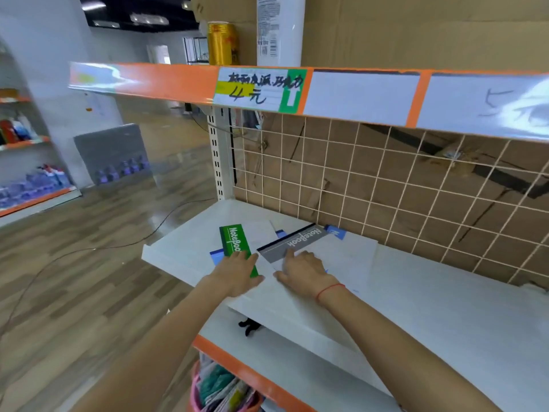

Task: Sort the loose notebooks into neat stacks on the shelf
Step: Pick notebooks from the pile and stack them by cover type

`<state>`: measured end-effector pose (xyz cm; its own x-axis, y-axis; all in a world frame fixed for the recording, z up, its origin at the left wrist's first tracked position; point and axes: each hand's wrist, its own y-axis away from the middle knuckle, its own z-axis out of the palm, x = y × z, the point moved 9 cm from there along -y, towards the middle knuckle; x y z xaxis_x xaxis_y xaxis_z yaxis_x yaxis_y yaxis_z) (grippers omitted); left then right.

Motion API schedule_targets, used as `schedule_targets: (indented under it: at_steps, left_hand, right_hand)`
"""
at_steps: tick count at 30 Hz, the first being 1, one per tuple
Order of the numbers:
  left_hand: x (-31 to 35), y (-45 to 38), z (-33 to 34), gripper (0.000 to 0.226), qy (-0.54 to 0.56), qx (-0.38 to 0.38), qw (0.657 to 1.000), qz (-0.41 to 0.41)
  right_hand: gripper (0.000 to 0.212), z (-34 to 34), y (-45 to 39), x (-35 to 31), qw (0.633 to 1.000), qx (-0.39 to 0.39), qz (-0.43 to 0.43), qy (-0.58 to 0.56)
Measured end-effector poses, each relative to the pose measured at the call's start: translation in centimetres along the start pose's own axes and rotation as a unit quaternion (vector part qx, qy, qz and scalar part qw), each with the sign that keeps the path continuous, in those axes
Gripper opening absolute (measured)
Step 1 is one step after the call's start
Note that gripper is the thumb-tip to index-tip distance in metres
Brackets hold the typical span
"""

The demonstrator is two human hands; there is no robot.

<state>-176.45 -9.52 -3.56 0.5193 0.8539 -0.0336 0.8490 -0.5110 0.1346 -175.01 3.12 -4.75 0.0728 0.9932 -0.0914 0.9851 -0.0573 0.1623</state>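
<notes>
Several notebooks lie loose on the white shelf (pixel 430 292). A green notebook (pixel 234 240) lies at the left, over a blue notebook (pixel 216 255). To its right, a grey notebook (pixel 294 240) lies over white covers. A second blue notebook (pixel 337 232) peeks out by the back grid. My left hand (pixel 237 272) rests flat on the near end of the green notebook. My right hand (pixel 303 270) rests with spread fingers on the near edge of the grey notebook. Both hands lie flat, gripping nothing that I can see.
A wire grid (pixel 386 185) backed by cardboard closes the shelf's rear. The orange-edged upper shelf (pixel 184 81) overhangs with price labels, carrying a gold can (pixel 221 43) and a white bottle (pixel 279 28). A pink basket (pixel 219 388) of goods sits below. A cable (pixel 89 251) crosses the wooden floor at left.
</notes>
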Motion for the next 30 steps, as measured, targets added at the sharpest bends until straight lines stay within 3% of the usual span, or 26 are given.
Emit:
schedule_targets:
  at_steps: [6,12,23,27,30]
  left_hand:
    - [-0.2,-0.8,0.4,0.081,0.014,-0.041,0.999,0.016]
    - [-0.2,-1.3,-0.2,0.090,0.039,-0.035,0.998,0.029]
    - [3.6,-0.2,-1.3,0.080,-0.051,-0.022,0.993,0.100]
    - [4.1,0.5,-0.5,0.068,-0.116,0.007,0.986,0.121]
    - [4.1,0.7,-0.1,0.073,-0.156,0.033,0.981,0.110]
  right_hand:
    - [0.066,-1.2,1.8,2.0,0.991,0.023,-0.084,0.102]
    - [0.046,-2.8,3.1,5.8,0.990,0.074,-0.061,0.101]
    - [0.050,-2.2,3.6,6.1,0.985,0.072,-0.054,0.147]
    - [0.039,-1.6,4.5,7.6,0.988,0.075,-0.046,0.124]
    - [0.034,-1.2,5.2,8.9,0.992,0.086,-0.011,0.087]
